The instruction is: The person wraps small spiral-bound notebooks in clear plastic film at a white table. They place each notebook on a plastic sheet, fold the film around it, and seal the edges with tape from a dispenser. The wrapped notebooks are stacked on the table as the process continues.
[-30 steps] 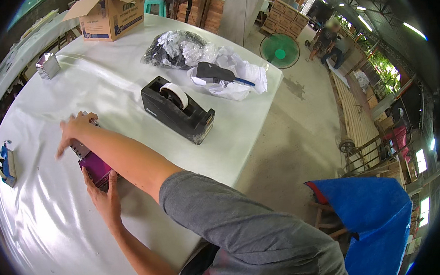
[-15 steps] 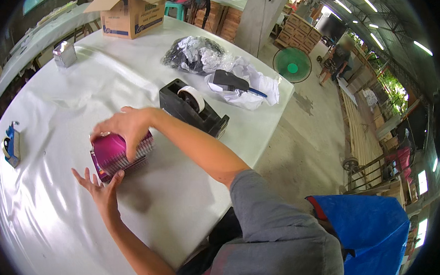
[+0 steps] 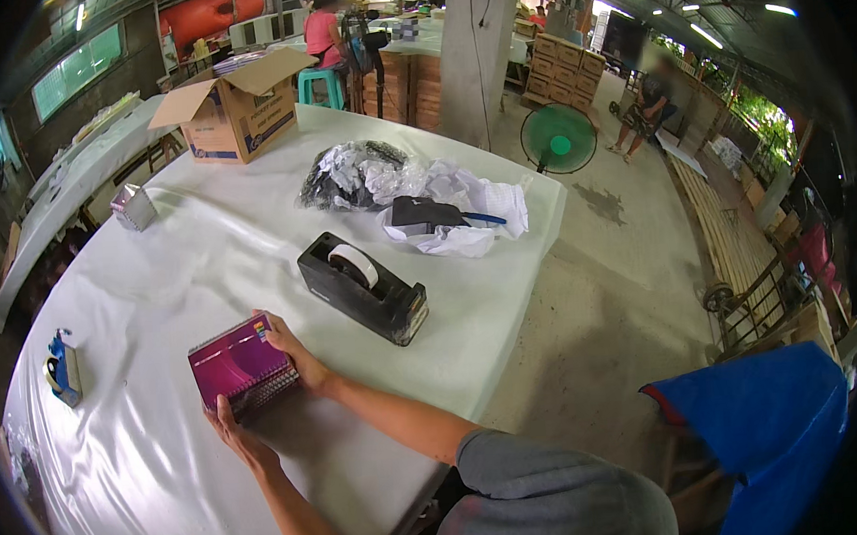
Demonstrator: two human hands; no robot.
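Note:
A stack of small spiral notebooks (image 3: 239, 359) with a glossy purple cover rests on the white-covered table (image 3: 159, 495), wire bindings facing my side. Its near left corner is gripped by my left hand (image 3: 236, 435), thumb up along the edge. On the right side my right hand (image 3: 295, 354) wraps round the stack, fingers at the far right corner. A black tape dispenser (image 3: 362, 288) with a white roll stands to the right of the stack. Farther left is a small blue tape dispenser (image 3: 64, 372).
Toward the back stand an open cardboard box (image 3: 237, 122) and a small silvery box (image 3: 135, 207). Crumpled plastic and paper (image 3: 375, 173) lie near the far right edge, with a black object (image 3: 426, 212) on them. A green fan (image 3: 559, 140) and people are beyond. Blue cloth (image 3: 757, 425) hangs at right.
My right hand has come off the top of the notebooks to their right side, uncovering the purple cover. My left hand has closed on the near left corner. The view has tilted up.

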